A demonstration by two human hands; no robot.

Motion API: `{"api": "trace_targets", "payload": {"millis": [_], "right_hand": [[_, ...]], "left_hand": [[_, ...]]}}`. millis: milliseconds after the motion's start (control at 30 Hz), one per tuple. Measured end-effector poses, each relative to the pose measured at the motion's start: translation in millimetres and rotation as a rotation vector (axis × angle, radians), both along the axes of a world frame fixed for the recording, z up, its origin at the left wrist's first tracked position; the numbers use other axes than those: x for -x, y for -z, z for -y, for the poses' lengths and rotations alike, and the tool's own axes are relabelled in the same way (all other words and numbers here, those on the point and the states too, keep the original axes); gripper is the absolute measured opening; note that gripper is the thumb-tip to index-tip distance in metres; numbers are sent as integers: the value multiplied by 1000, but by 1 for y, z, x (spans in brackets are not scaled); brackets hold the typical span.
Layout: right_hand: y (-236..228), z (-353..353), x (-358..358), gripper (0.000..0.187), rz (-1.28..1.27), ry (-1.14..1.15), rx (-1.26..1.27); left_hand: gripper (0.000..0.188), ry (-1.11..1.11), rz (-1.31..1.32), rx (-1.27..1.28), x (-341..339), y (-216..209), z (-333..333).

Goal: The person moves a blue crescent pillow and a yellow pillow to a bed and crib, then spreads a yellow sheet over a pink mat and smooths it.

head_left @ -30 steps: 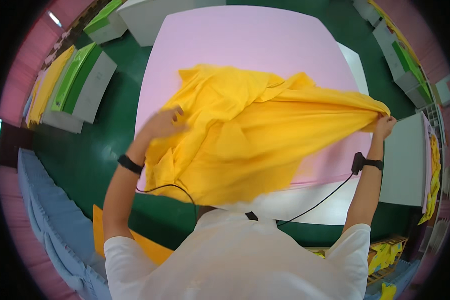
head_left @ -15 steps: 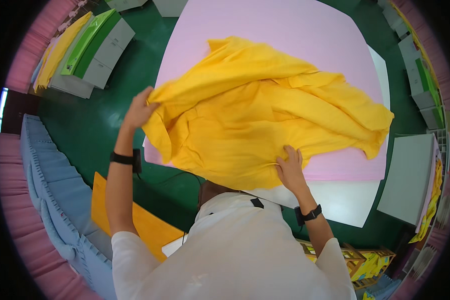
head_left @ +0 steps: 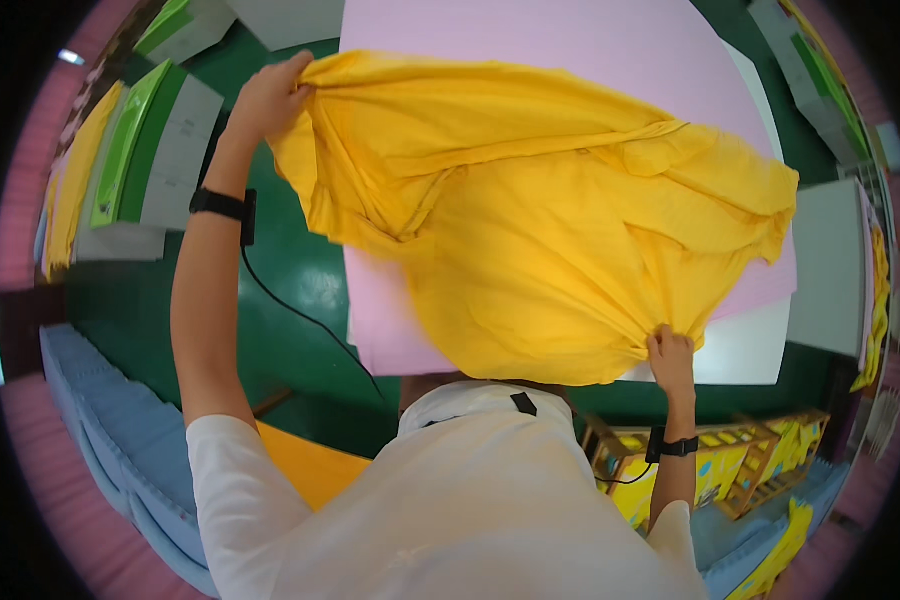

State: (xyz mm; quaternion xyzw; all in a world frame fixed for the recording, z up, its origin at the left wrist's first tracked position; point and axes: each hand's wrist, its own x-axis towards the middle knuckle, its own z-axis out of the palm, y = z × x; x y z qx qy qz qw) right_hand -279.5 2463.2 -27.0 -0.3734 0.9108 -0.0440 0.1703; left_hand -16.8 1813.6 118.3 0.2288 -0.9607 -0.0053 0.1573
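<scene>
A large yellow shirt (head_left: 540, 250) lies spread and wrinkled across the pink-covered table (head_left: 610, 40), its near edge hanging toward my body. Up at its far left corner, my left hand (head_left: 273, 97) is closed on the fabric and holds that end raised beyond the table's left side. My right hand (head_left: 673, 360) pinches the near right edge, with folds fanning out from the fingers. A sleeve-like part stretches to the right end. Cloth hides some of both hands' fingertips.
White tabletop (head_left: 760, 350) shows at the near right. White-and-green cabinets (head_left: 135, 150) stand at the left, a blue padded sofa (head_left: 120, 420) at the lower left, and an orange board (head_left: 310, 465) close by. Wooden racks (head_left: 760, 450) sit lower right. A black cable (head_left: 310, 318) hangs from my left wrist.
My left hand has moved up and away, lifting and stretching the shirt's left end. The right hand has shifted right and now grips the near edge, pulling it taut.
</scene>
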Motion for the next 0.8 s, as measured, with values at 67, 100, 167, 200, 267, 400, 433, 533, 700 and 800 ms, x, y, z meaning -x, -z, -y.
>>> {"api": "trace_targets", "payload": {"millis": [67,100,167,200,267,400,433,533,700,800], "right_hand": [[4,10,-34,22,-180,26,50],[2,14,-47,29,-368,16,95],[-6,49,-90,42,-243,69,321],[-14,73,-118,45,-218,43,307],[-27,124,-172,54,-72,-74,356],[-13,183,-252,42,23,-12,260],[-4,185,-261,34,-44,-13,232],[8,186,-269,22,-49,-50,249],[12,181,-259,18,-32,-33,384],[8,194,-259,25,-54,53,315]], "left_hand": [[34,40,-75,103,16,3,47],[35,2,-201,264,28,7,72],[36,-7,-324,409,47,15,91],[39,15,-376,384,57,17,85],[46,-3,-238,240,70,32,75],[67,314,331,-293,42,99,-21],[68,353,424,-255,26,113,-44],[49,341,251,-211,-12,151,-56],[17,10,41,-75,-33,112,-1],[17,-121,-341,61,-31,42,51]]}}
